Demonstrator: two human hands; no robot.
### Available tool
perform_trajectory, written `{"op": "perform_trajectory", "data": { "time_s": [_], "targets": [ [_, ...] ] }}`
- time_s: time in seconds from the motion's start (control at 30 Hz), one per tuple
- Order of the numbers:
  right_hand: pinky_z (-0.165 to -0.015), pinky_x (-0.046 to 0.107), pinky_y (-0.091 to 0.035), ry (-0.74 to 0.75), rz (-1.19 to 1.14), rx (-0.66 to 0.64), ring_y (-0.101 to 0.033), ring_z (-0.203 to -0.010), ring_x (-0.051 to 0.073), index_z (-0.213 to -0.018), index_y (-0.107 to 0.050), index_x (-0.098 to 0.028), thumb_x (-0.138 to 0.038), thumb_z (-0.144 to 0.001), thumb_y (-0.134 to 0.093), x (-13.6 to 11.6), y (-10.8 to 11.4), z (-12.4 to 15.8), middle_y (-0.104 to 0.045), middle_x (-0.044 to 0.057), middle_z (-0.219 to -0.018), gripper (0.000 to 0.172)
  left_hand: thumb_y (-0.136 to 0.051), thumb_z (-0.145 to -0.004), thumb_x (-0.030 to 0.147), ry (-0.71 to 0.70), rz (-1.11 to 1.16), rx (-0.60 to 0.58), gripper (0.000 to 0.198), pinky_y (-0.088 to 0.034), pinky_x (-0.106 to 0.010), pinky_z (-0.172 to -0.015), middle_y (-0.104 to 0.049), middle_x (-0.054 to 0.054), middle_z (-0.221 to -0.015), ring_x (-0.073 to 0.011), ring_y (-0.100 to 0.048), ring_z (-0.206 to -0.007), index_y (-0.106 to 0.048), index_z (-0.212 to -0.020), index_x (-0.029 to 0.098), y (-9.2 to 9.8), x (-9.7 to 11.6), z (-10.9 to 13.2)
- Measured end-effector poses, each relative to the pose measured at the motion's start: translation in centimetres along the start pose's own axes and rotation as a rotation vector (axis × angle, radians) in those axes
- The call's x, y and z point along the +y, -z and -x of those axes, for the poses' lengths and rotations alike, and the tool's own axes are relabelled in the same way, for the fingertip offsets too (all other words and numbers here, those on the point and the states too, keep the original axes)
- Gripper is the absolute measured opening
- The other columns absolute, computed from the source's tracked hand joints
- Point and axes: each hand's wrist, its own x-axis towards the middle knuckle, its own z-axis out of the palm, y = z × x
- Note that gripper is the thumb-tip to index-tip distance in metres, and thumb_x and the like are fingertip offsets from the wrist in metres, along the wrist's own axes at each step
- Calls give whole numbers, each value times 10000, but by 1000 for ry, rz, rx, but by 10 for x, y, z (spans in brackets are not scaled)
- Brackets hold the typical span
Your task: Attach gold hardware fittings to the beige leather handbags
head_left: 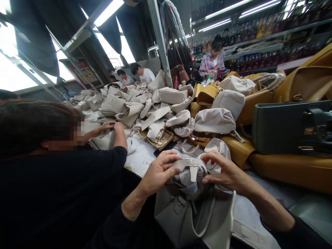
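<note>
A light grey handbag (178,216) stands at the table's near edge, its mouth gaping toward me. Above it, the pale cloth lining (185,180) is pulled out, with a trim strip and a small tab along its top. My left hand (159,171) grips the left end of this lining between thumb and fingers. At the right end, my right hand (223,171) pinches the same lining. Behind my hands lies another pale cloth pouch (218,147). The inside of the handbag is partly hidden by the lining.
Beyond my hands, a box of small gold-coloured pieces (164,140) sits beside a heap of pale bag parts (168,97). Mustard bags (280,166) and a dark green bag (280,128) are piled right. A co-worker in black (64,193) works close on my left.
</note>
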Motion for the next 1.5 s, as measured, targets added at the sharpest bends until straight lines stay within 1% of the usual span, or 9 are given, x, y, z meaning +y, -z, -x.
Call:
{"op": "perform_trajectory", "data": {
  "time_s": [0.2, 0.33, 0.5, 0.57, 0.83, 0.97, 1.07, 1.23, 1.5],
  "targets": [
    [-634, 258, -394, -138, -112, 11, -507, -730, 157, -944, -597, -222, -443, -844, -784, -3, -9, -7, -571, -29, -804, 307, -844, -786, 339, 127, 73, -112, 565, -527, -440, -1034, -687, -128, -1231, -286, -657, -1156, -679, -1306, 189, 18, -7, 6],
    [-594, 251, -402, -195, -100, 73, -518, -699, 153, -1009, -596, -226, -520, -882, -722, 6, -11, -11, -592, -20, -814, 344, -759, -860, 277, -272, -382, 184, 218, -540, -416, -969, -699, -106, -1073, -249, -643, -1057, -732, -1052, 177, 13, 1, 18],
    [-683, 284, -494, -214, -245, 90, -620, -811, 197, -1056, -578, -228, -574, -868, -734, 14, -13, -13, -676, 28, -926, 424, -608, -989, 411, -543, -840, -318, 270, -520, -404, -906, -719, -131, -993, -261, -651, -964, -706, -982, 160, -9, 5, 50],
    [-653, 273, -489, -257, -331, 149, -618, -768, 184, -1046, -575, -229, -575, -868, -736, 14, -13, -11, -676, 15, -888, 422, -621, -969, 475, -550, -890, -323, 339, -509, -408, -879, -706, -148, -980, -277, -639, -952, -694, -965, 143, -11, 4, 66],
    [-570, 238, -482, -394, -605, 233, -584, -639, 138, -976, -583, -231, -530, -759, -853, 8, -12, -5, -650, -18, -804, 458, -575, -975, 256, -272, -662, -276, 311, -408, -283, -641, -575, -13, -675, -143, -534, -651, -534, -676, 184, -1, 3, 99],
    [-603, 248, -487, -290, -594, 76, -585, -668, 141, -965, -603, -225, -516, -734, -882, 3, -10, -9, -638, -13, -814, 464, -726, -897, 387, -24, -521, 160, 245, -427, -253, -610, -611, -2, -819, -117, -531, -626, -597, -900, 179, -4, 3, 76],
    [-661, 270, -498, -220, -542, -84, -598, -739, 160, -963, -635, -203, -525, -744, -869, -1, -8, -14, -647, 12, -852, 454, -787, -837, 411, -58, -450, 134, 477, -485, -285, -785, -662, -72, -1140, -189, -624, -907, -618, -1220, 182, -1, 11, 49],
    [-644, 261, -437, -107, -239, -202, -546, -720, 153, -906, -588, -198, -352, -832, -747, -8, -8, -23, -600, -11, -799, 233, -782, -800, 335, 98, -370, -8, 230, -453, -269, -663, -642, 5, -806, -172, -584, -742, -642, -901, 183, -17, 22, 30],
    [-582, 287, -305, 160, 761, 97, -498, -650, 168, -894, -483, -212, -91, -928, -429, -27, -25, -16, -550, 38, -850, 136, -608, -759, 69, -364, -827, 171, 392, -544, -401, -827, -657, -75, -974, -280, -655, -918, -522, -1109, 223, -76, -8, 71]
  ]
}}
